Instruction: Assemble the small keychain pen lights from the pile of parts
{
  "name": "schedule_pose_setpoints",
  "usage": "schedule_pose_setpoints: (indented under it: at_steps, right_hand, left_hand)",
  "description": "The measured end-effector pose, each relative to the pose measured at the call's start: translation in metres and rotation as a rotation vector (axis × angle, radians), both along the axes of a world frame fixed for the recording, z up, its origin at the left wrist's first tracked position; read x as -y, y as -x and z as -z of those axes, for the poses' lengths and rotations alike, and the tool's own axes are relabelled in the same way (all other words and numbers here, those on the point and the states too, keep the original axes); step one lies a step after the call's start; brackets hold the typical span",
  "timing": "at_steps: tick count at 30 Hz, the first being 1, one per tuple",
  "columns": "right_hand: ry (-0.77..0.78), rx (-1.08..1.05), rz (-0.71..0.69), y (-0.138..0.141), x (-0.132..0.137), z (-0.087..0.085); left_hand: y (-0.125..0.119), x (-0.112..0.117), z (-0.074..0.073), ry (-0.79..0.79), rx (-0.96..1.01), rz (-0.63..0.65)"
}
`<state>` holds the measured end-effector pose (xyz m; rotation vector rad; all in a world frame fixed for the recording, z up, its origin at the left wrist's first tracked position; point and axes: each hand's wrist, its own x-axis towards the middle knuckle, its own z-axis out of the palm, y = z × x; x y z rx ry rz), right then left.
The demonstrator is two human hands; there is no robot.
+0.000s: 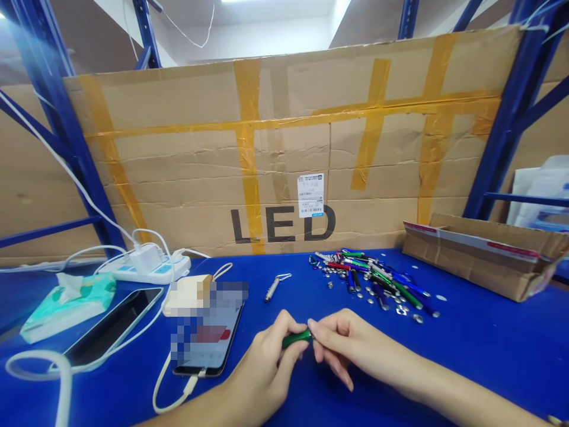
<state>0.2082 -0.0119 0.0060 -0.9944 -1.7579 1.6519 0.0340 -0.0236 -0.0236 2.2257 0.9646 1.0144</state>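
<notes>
Low in the middle of the head view, my left hand (278,356) is closed around a small green metal tube (297,338), which lies nearly level. At the tube's right end, the thumb and forefinger of my right hand (340,341) are pinched together. Whatever small part sits between those fingertips is hidden. Beyond my hands lies a small silver flashlight (272,288) with a wire loop. To its right is a loose pile of coloured metal tubes (377,276), green, blue, red and silver, with small round silver pieces scattered around them.
On the left are a smartphone (213,338) with a charging cable, a second phone (113,326), a tissue pack (69,302), a cream block (186,293) and a power strip (164,270). An open cardboard box (484,261) stands at right. A cardboard panel (200,160) rises behind the blue tabletop (444,356).
</notes>
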Motion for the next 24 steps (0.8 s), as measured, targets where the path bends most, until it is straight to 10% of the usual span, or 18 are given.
schedule_pose_setpoints:
  at_steps: [19,24]
  right_hand:
    - [-0.189,0.057,0.055,0.003,-0.005,0.017]
    - [-0.604,0.433,0.188,-0.011,-0.016,0.007]
  left_hand:
    - [-0.001,-0.007,-0.003,0.121,0.031,-0.098]
    - [-0.001,-0.008,-0.004,0.140,0.000,-0.127]
